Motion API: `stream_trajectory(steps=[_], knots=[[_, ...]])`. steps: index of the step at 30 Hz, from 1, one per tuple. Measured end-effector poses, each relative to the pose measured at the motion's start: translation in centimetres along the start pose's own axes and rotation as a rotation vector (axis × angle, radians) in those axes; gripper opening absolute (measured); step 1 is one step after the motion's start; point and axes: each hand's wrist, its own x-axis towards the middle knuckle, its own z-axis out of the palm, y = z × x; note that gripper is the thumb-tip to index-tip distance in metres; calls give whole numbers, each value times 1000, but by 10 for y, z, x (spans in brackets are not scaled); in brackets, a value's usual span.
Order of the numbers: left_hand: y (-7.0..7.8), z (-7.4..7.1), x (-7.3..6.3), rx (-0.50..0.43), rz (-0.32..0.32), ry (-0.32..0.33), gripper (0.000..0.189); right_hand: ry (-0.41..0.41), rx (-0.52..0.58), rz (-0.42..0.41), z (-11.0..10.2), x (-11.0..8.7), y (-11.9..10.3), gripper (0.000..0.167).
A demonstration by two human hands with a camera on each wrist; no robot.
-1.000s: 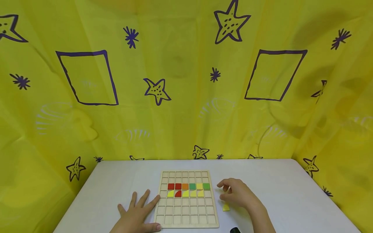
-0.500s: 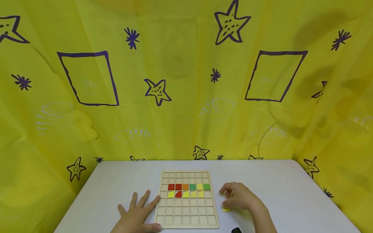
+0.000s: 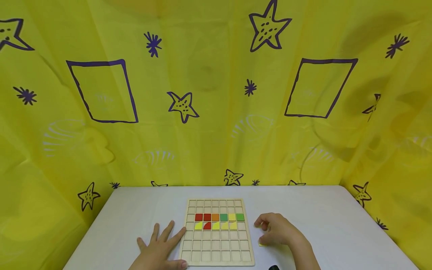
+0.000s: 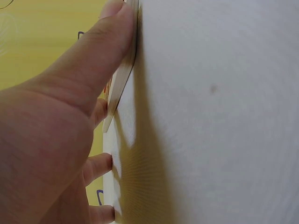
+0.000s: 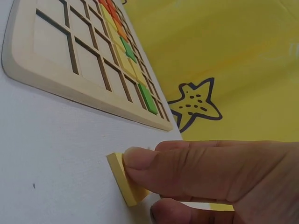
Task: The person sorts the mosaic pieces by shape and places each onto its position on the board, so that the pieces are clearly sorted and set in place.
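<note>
My left hand lies with its fingers spread at the left side of a wooden grid board. Its thumb rests on the board's near left corner, and one fingertip touches the left edge. Several colored square tiles fill part of two rows, among them an orange tile and a green tile. To the right of the board, my right hand has its thumb on a small yellow tile on the table. In the head view its index fingertip stands apart from that tile, most of which the thumb hides.
A white table carries the board. Yellow curtains printed with starfish surround its back and sides. A small black object shows at the bottom edge, near the right forearm.
My right hand has moved slightly toward me, and its thumb has come down over the yellow tile. The left hand keeps its place on the board.
</note>
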Motion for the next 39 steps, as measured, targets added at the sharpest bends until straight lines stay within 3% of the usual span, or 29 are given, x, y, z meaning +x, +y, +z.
stream_trajectory(steps=[9,20,29,39], knots=[[1,0,0,3,-11,-3,102,41,-20,-29,7,6,4,23],[4,-4,-2,30,-20,12,102,122,-82,46,16,15,-5,7],[4,-5,-1,36,-11,11,102,42,-25,62,8,15,-2,31],[5,-6,-3,23,-7,12,101,51,-47,44,14,17,-2,25]])
